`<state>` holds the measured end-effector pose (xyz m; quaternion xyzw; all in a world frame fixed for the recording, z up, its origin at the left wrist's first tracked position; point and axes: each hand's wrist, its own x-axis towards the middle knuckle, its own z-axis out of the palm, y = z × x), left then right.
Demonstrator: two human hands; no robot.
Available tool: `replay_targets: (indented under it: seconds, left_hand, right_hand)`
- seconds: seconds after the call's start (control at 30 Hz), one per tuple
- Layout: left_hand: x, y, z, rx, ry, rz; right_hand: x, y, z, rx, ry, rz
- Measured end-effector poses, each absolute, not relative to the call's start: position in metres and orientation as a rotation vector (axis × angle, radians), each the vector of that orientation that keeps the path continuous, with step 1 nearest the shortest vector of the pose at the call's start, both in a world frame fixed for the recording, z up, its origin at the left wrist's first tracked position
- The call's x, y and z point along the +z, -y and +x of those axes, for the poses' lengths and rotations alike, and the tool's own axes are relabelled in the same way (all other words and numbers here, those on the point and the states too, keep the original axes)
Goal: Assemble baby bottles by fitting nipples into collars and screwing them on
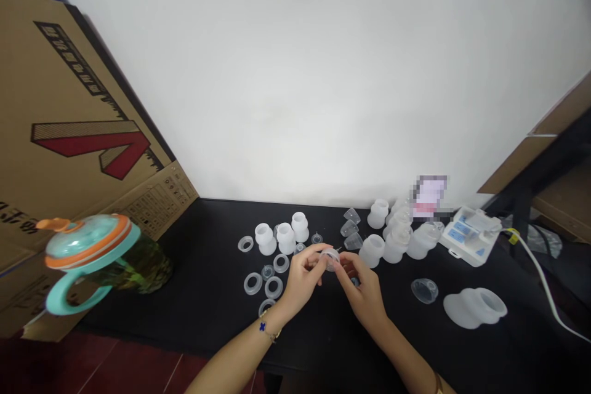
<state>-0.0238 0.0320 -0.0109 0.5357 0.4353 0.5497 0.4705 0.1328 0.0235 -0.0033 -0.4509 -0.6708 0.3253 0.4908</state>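
A translucent bottle ring [329,258] is held up just above the black table by both hands. On its left side, my left hand [303,277] pinches it between thumb and fingers. From the right, the fingertips of my right hand [363,288] close on the same ring. Whether a nipple sits inside it I cannot make out. Several loose rings [253,284] lie left of my left hand, with a small clear nipple [267,271] among them. Behind them stand 3 frosted white bottles [285,239]. Beyond my right hand are clear dome caps [353,241].
More frosted bottles [372,251] stand at the right, beside a white plastic case [471,235] with a white cable. One bottle [475,308] lies on its side near a clear cap [425,290]. A turquoise-lidded jug [143,265] and a cardboard box [83,92] occupy the left.
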Motion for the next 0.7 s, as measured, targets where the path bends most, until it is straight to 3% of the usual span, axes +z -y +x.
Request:
replay_targets:
  seconds: [0.7]
  left_hand:
    - [-0.0062, -0.0304, -0.0242, 1.317, -1.127, 1.351]
  right_hand:
    - [-0.0054, -0.0246, 0.1330, 0.829, 1.661, -1.093]
